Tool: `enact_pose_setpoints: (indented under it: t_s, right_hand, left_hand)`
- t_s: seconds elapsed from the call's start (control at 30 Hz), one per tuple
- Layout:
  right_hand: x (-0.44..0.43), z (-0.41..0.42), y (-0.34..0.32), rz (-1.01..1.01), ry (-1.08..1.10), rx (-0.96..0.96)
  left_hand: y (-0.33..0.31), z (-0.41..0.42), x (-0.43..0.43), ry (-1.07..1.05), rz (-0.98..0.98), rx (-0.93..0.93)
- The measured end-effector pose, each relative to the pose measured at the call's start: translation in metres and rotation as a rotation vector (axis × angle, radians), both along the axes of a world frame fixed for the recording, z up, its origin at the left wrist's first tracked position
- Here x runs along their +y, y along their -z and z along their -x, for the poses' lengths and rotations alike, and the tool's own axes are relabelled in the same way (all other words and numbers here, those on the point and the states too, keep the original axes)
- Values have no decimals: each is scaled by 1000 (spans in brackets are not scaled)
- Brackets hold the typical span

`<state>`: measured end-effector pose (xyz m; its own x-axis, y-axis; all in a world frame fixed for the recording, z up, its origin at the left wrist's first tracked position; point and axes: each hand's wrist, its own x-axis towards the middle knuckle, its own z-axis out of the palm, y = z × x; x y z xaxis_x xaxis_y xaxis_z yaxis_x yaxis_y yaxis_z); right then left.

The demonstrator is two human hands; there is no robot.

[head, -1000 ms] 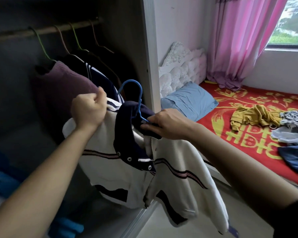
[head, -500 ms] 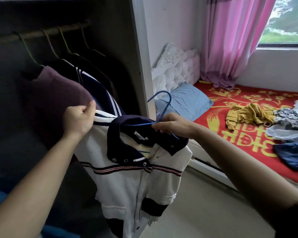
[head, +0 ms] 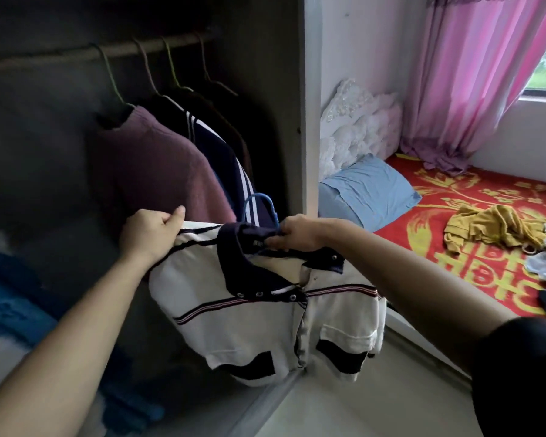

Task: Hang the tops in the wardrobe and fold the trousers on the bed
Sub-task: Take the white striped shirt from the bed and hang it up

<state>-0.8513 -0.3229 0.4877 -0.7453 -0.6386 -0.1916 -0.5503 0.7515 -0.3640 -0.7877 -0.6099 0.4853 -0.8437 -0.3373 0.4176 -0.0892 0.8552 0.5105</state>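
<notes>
Head view: white polo shirt (head: pixel 249 316) with a navy collar, held up at centre frame in front of the open wardrobe, with its body hanging below both hands. The left hand (head: pixel 150 234) is closed in a fist on the shirt's shoulder edge, thumb on top. The right hand (head: pixel 300 236) has its fingers curled round the neck of the blue hanger (head: pixel 260 203), with the collar bunched in the same grip. Only the hanger's hook is clearly visible, rising just above and left of the right hand. Whether its arms sit squarely inside both shoulders cannot be told. The wardrobe rail (head: pixel 76 55) runs left to right across the upper left of the frame, well above both hands. Four hooks are already on it, carrying a maroon top (head: pixel 158 171), a navy striped top (head: pixel 221 159) and darker garments behind. The bare stretch of rail lies left of the green hook, up and left from the blue hook. Judgement: the hook is in the right hand's control, so that hand must lift it up and leftward. The left hand is nearer the bare stretch and can steady the shoulder. At the right of the frame, the bed (head: pixel 454 197) holds a yellow garment (head: pixel 492 228) and other loose clothes, so sorting is not finished.
</notes>
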Motion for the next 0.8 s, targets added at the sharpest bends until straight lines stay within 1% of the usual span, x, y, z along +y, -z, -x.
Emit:
enact_pose_setpoints:
  t_s: [0.07, 0.13, 0.2, 0.23, 0.3, 0.33, 0.37, 0.43, 0.47, 0.53, 0.6, 0.73, 0.8]
  right_hand:
    - [4, 5, -18, 124, 51, 74]
    - [3, 9, -38, 228, 56, 177]
    - [-7, 8, -50, 304, 32, 304]
    - [-13, 7, -56, 332, 22, 343]
    - [-22, 4, -65, 356, 5, 358]
    - [-25, 2, -70, 361, -4, 348]
    - [-27, 1, -73, 367, -15, 336]
    - [-28, -2, -76, 367, -40, 320]
    - [-27, -3, -75, 368, -52, 324]
    - [-22, -6, -71, 392, -73, 355]
    - [-12, -7, -61, 369, -82, 364]
    - [14, -2, -17, 62, -12, 163]
    - [25, -2, -5, 61, 24, 113]
  left_hand:
    - [6, -3, -12, -34, 38, -35]
    - [10, -6, -23, -86, 2, -55]
    - [9, -8, -23, -106, -15, 4]
    - [6, -7, -17, -84, -26, 55]
    - [-1, -7, 5, 91, -102, 150]
    - [-7, -8, 19, 191, -137, 157]
    - [-10, -8, 30, 260, -132, 141]
    - [-10, -7, 43, 285, 27, 117]
    - [-8, -5, 46, 273, 114, 134]
    - [-10, -2, 48, 287, 220, 174]
    - [-17, 2, 49, 356, 250, 165]
    - [-24, 3, 54, 454, 204, 151]
    - [-14, 3, 60, 468, 227, 134]
